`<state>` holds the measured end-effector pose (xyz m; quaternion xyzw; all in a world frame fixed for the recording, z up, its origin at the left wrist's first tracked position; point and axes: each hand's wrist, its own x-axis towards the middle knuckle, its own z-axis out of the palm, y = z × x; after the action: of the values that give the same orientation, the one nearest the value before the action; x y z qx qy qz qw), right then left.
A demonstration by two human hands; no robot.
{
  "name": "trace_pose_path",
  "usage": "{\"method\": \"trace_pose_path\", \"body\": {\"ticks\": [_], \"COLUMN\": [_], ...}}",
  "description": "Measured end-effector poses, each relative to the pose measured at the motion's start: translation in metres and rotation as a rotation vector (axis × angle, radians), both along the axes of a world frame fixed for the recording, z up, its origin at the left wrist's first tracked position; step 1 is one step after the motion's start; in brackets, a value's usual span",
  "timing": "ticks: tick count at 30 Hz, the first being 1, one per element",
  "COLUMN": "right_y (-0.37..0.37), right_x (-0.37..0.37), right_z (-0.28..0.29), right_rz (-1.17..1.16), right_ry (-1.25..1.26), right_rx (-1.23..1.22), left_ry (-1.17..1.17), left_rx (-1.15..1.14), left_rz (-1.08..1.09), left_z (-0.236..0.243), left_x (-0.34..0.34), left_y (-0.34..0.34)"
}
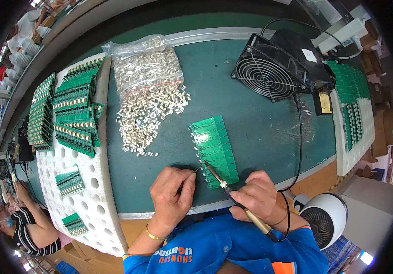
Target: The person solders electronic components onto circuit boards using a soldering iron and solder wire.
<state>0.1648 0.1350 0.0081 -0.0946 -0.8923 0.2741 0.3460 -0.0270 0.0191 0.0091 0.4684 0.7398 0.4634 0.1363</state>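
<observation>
A green circuit board panel [213, 137] lies on the work mat in front of me, with small white connectors along its left edge. My right hand [256, 196] is closed around a soldering iron [259, 222], whose tip meets the board's lower left part. Beside that edge, my left hand [173, 194] pinches a thin strand of solder wire [197, 169] that reaches toward the iron's tip. Up and left of the board, many small white connectors [144, 118] are heaped at the mouth of a clear plastic bag [146, 64] full of more.
White foam trays with circuit boards flank the mat: one on the left [93, 182], another on the right [365, 121]. A black fan [269, 73] stands at the back right. The iron's black cable [300, 137] crosses the mat. A white fan [326, 217] is at lower right; another person [34, 223] sits far left.
</observation>
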Motion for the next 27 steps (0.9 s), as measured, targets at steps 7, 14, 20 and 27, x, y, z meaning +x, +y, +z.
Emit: {"method": "trace_pose_path", "body": {"ticks": [7,14,20,27], "right_y": [-0.0021,-0.0019,-0.0012,0.0009], "right_x": [0.0000,-0.0003,0.0033,0.0008], "right_z": [-0.0006,0.0000,-0.0003,-0.0020], "right_rz": [-0.002,0.008,0.009,-0.016], "right_ry": [-0.012,-0.011,-0.004,0.035], "right_rx": [0.042,0.044,0.032,-0.002], "left_ry": [0.003,-0.001,-0.053,-0.077], "left_rx": [0.013,0.025,-0.006,0.010], "left_rz": [-0.007,-0.003,0.058,0.053], "left_z": [-0.0022,-0.0012,0.0018,0.0015], "left_x": [-0.0001,-0.0001,0.0000,-0.0009], "left_y": [0.0018,0.0040,-0.0004,0.0004]}}
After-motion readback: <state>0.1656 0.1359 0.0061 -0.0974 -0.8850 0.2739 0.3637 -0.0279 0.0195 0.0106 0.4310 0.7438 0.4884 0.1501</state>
